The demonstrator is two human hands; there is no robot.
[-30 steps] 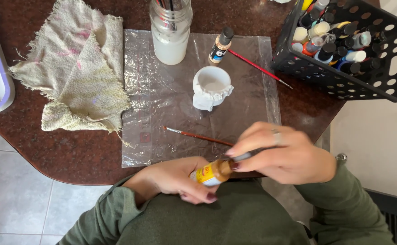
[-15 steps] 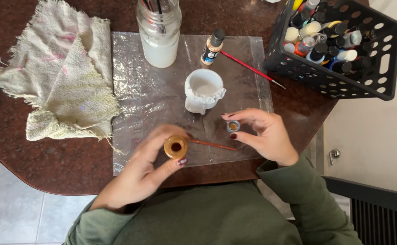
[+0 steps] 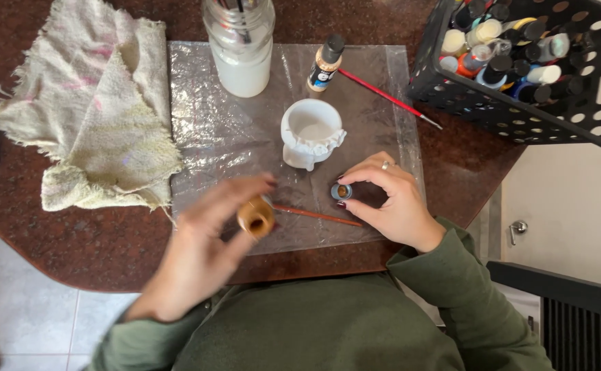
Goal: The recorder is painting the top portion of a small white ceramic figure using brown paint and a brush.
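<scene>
Left hand (image 3: 201,251) now grips the opened bottle (image 3: 256,217) below my white pot (image 3: 311,134); right hand (image 3: 390,199) pinches its cap (image 3: 341,191).

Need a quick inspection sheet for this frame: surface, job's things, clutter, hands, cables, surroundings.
Surface: dark speckled table with rounded edge; clear plastic sheet spread on it.
Job's things: open tan paint bottle, its small cap, white ceramic pot, thin brush lying on the sheet.
Clutter: stained cloth, jar of cloudy water, second paint bottle, red-handled brush, black crate of paint bottles.
Hands: left hand holds the open bottle, blurred; right hand pinches the cap, ring on one finger.
Cables: nothing seen.
Surroundings: tiled floor, pale wall.
</scene>
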